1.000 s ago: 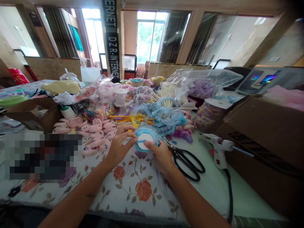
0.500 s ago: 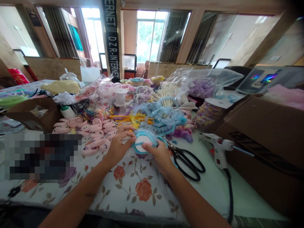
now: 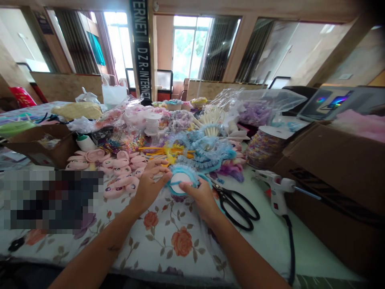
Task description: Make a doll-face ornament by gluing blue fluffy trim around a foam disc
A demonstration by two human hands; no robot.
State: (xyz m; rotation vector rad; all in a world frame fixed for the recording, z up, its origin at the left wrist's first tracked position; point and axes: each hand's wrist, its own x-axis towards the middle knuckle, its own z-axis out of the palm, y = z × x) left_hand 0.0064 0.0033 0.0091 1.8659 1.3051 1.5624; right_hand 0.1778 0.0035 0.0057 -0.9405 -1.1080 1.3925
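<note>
Two hands in the head view, with a white disc (image 3: 180, 176) rimmed in blue frill (image 3: 180, 168) between, just over the flowered cloth (image 3: 144, 245). Right hand (image 3: 203, 194) clamped on the disc: thumb pressed to its face, at a blue strip (image 3: 175, 183) lying across, other fingers tucked behind. Left hand (image 3: 150, 180) at the opposite edge, thumb and forefinger close to the frill; impossible to tell whether pinching or merely touching. Judging by strip and frill, probably at the step of positioning trim on the disc. Calls, most likely, for holding firm with the right thumb and guiding the frill evenly with the left, without crushing it. Beside the right hand, black-handled scissors (image 3: 239, 205); farther right on the tabletop (image 3: 267, 249), a glue gun (image 3: 278, 190).
</note>
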